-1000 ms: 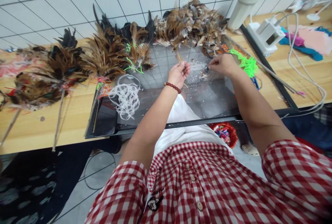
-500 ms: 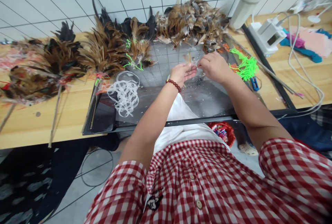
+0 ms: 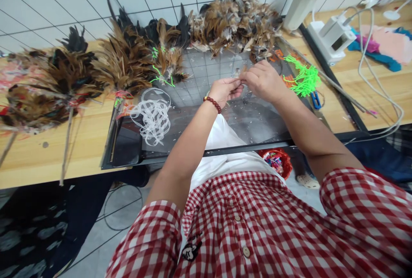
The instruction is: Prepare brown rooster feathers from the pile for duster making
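Over the dark glass panel (image 3: 199, 115), my two hands meet fingertip to fingertip. My left hand (image 3: 225, 89), with a beaded bracelet (image 3: 213, 104) at its wrist, is closed in a pinch on a small pale feather (image 3: 237, 72), whose tip shows just above the fingers. Beside it my right hand (image 3: 262, 80) is closed with its fingertips against the left ones; whatever it pinches is hidden. Close behind lies a big heap of brown feathers (image 3: 236, 22). Right of my right hand are bright green strings (image 3: 302, 76).
Feather bundles on sticks (image 3: 69, 80) lie at the left. A tangle of clear ribbon (image 3: 151, 117) and a dark phone (image 3: 127, 145) rest on the panel's left side. At the right stand a pale bottle (image 3: 302, 1) and a power strip (image 3: 326, 42), with a blue cutter (image 3: 316, 100) nearer.
My left fingers, stretched out before, have curled into a pinch. My right hand has moved slightly left and down, so the fingertips now touch. Less of the feather shows.
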Demonstrator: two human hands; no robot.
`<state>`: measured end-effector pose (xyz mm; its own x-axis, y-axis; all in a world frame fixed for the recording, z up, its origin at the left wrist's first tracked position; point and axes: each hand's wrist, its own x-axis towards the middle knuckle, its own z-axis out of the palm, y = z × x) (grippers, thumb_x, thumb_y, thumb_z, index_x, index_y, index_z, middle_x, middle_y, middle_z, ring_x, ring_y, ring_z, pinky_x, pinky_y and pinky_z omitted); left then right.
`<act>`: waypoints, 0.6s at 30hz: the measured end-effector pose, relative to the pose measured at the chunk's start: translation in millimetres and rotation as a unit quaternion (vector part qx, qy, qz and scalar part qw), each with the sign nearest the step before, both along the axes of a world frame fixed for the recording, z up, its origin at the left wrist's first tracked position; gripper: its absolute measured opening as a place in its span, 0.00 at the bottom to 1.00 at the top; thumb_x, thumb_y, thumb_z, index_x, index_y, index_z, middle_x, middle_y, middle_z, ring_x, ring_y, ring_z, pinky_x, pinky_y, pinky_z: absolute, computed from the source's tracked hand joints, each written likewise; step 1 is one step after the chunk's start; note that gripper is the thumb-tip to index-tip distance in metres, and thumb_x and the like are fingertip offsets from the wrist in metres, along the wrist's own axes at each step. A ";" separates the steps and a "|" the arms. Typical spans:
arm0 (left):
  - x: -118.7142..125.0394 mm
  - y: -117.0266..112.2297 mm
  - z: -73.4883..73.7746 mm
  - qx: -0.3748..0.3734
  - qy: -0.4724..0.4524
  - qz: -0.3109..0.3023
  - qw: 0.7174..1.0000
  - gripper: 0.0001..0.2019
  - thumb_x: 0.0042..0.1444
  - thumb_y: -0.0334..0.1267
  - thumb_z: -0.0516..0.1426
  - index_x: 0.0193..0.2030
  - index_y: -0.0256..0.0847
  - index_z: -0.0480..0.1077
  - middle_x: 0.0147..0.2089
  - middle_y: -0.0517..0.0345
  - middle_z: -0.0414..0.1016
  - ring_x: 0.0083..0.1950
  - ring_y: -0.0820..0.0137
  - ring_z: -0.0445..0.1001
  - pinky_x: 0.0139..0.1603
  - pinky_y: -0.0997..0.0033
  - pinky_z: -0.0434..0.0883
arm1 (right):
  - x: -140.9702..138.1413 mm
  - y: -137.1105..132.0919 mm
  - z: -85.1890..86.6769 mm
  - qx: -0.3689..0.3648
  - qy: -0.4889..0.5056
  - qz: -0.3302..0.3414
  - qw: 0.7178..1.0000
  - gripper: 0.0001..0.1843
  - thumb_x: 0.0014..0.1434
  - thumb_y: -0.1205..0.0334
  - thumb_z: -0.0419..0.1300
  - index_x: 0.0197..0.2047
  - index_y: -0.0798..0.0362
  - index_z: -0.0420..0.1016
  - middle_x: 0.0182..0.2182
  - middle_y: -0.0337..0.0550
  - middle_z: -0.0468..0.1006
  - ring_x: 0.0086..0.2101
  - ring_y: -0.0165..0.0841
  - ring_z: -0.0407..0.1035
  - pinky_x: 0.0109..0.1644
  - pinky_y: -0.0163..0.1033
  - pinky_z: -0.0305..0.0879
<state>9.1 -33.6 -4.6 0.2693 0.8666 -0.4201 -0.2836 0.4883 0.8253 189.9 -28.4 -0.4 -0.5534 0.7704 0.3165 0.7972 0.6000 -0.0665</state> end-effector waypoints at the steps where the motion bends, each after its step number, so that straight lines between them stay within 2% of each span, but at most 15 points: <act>1: 0.3 0.4 -0.4 0.000 -0.004 0.014 1.000 0.07 0.62 0.27 0.66 0.31 0.36 0.77 0.24 0.63 0.76 0.24 0.83 0.72 0.41 0.80 0.77 | 0.2 0.8 -0.7 0.010 0.017 -0.015 1.000 0.22 0.77 0.53 0.44 0.54 0.48 0.78 0.44 0.53 0.82 0.49 0.46 0.73 0.59 0.56 0.63; 3: 1.2 0.9 -1.2 0.001 -0.016 0.049 0.999 0.06 0.62 0.28 0.66 0.32 0.37 0.78 0.24 0.64 0.76 0.24 0.83 0.72 0.41 0.81 0.76 | 2.1 4.7 -3.7 0.022 0.095 -0.053 0.994 0.19 0.75 0.53 0.50 0.57 0.51 0.78 0.49 0.56 0.82 0.51 0.46 0.73 0.60 0.56 0.63; 5: 1.9 0.8 -0.9 0.002 -0.034 0.070 0.997 0.04 0.63 0.29 0.65 0.35 0.38 0.79 0.26 0.64 0.77 0.28 0.83 0.75 0.44 0.82 0.77 | 5.3 9.7 -7.8 -0.023 0.225 -0.084 0.970 0.20 0.70 0.49 0.60 0.56 0.53 0.79 0.49 0.56 0.82 0.46 0.44 0.74 0.55 0.54 0.68; 7: 1.7 0.0 0.8 -0.007 -0.054 0.069 0.996 0.02 0.63 0.31 0.65 0.38 0.39 0.79 0.27 0.65 0.78 0.30 0.82 0.77 0.45 0.82 0.77 | 7.8 12.8 -10.5 -0.149 0.343 -0.076 0.924 0.23 0.61 0.42 0.69 0.51 0.51 0.81 0.42 0.50 0.82 0.39 0.40 0.74 0.46 0.49 0.72; 9: 1.1 -1.5 3.3 -0.020 -0.070 0.051 0.996 0.02 0.63 0.31 0.66 0.38 0.39 0.79 0.27 0.65 0.78 0.29 0.83 0.76 0.43 0.83 0.77 | 7.8 11.6 -9.6 -0.281 0.409 -0.047 0.867 0.27 0.53 0.35 0.73 0.44 0.49 0.82 0.35 0.44 0.81 0.33 0.36 0.72 0.37 0.45 0.71; 11: 0.8 -3.4 5.1 -0.031 -0.077 0.011 0.997 0.04 0.64 0.30 0.65 0.36 0.38 0.77 0.27 0.65 0.77 0.26 0.84 0.74 0.38 0.85 0.76 | 4.8 7.0 -5.5 -0.350 0.448 -0.020 0.823 0.30 0.47 0.31 0.75 0.38 0.48 0.81 0.32 0.42 0.80 0.31 0.34 0.70 0.33 0.43 0.68; 14: 1.0 -5.7 4.3 -0.043 -0.073 -0.045 0.995 0.07 0.66 0.28 0.63 0.35 0.36 0.76 0.26 0.63 0.78 0.24 0.84 0.72 0.37 0.84 0.75 | -2.1 -0.2 1.0 -0.359 0.488 -0.016 0.795 0.31 0.43 0.29 0.76 0.33 0.48 0.79 0.30 0.41 0.79 0.30 0.33 0.69 0.32 0.42 0.67; 18: -0.6 -6.0 -0.4 -0.045 -0.062 -0.081 0.994 0.02 0.66 0.31 0.64 0.41 0.35 0.78 0.31 0.59 0.82 0.29 0.81 0.79 0.46 0.78 0.79 | -6.2 -0.3 0.3 -0.343 0.504 -0.034 0.792 0.29 0.43 0.30 0.76 0.29 0.47 0.77 0.24 0.39 0.75 0.29 0.35 0.70 0.32 0.43 0.68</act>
